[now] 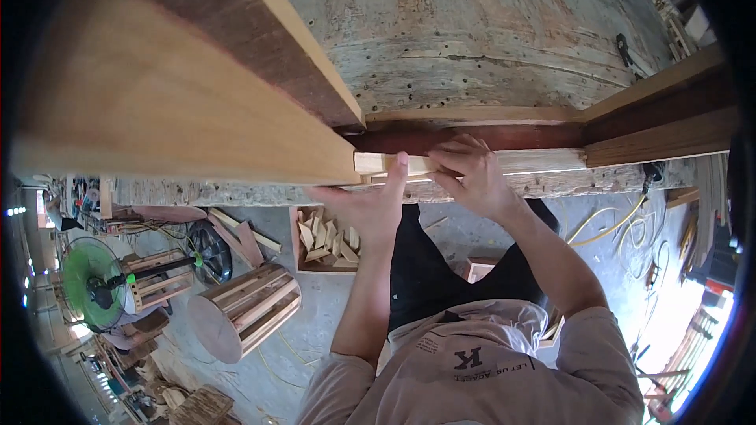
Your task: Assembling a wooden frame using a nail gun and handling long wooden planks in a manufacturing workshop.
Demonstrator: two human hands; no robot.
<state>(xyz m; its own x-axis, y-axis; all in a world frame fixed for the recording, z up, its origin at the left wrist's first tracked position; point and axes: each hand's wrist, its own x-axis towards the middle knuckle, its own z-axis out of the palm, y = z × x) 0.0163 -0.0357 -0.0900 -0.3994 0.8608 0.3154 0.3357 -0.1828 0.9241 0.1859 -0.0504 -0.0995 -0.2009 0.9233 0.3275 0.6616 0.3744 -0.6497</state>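
Note:
A wooden frame (543, 160) with pale edges and dark reddish inner faces lies at the bench's near edge. Along its near rail, close to the left corner, sits a small pale wooden strip (420, 165). My left hand (368, 206) is closed round the rail and strip there, thumb upright against the near side and fingers reaching underneath. Just to the right, my right hand (477, 176) has its fingers bent over the rail, their tips by the strip's right end. What lies between those fingertips is hidden.
The worn workbench (472, 47) spreads beyond the frame. Below it, a box of wood offcuts (327, 244) stands near a slatted round wooden drum (248, 311) and a green fan (93, 279) on the left. A yellow hose (610, 224) trails over the floor at right.

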